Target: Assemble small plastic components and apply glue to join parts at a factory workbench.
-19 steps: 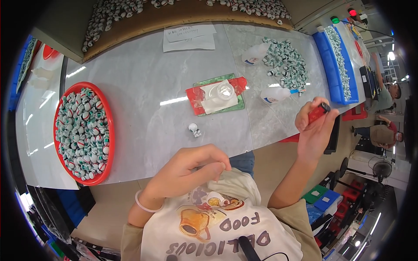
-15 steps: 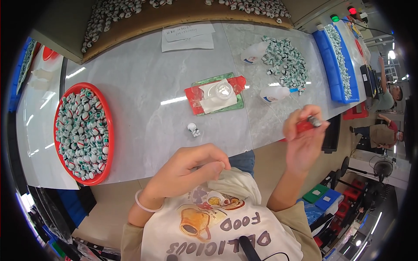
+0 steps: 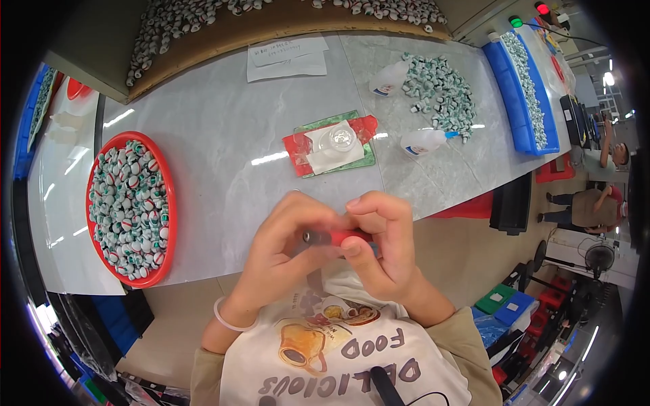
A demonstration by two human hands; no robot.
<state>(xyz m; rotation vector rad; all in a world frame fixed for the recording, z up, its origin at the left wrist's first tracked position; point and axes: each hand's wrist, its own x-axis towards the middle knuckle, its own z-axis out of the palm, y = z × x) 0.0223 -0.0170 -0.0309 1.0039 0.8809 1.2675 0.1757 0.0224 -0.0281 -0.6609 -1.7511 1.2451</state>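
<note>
My hands meet in front of my apron, around a short red and black pen-shaped tool (image 3: pixel 347 236). Its dark round end points left, past the fingers of my left hand (image 3: pixel 281 247), which close about it. My right hand (image 3: pixel 389 254) pinches the red part with thumb and fingers; what else lies within the grip is hidden. Beyond them on the grey table, a clear round dish (image 3: pixel 342 139) sits on white paper (image 3: pixel 328 161) over a red and green pad (image 3: pixel 369 159). An oval red basin (image 3: pixel 171 203) full of small white and green pieces stands at left.
Two white squeeze bottles (image 3: pixel 387 81) (image 3: pixel 421 143) stand beside a heap of small green and white pieces (image 3: pixel 443 91). A blue tray (image 3: pixel 504 95) holds more at right. Paper sheets (image 3: pixel 288 59) lie near a wooden-edged shelf (image 3: pixel 223 44). Two people (image 3: pixel 589 206) are farther right.
My right hand has come left and down with the red tool, meeting my left hand, which has risen slightly. The small white piece on the table before my left hand no longer shows.
</note>
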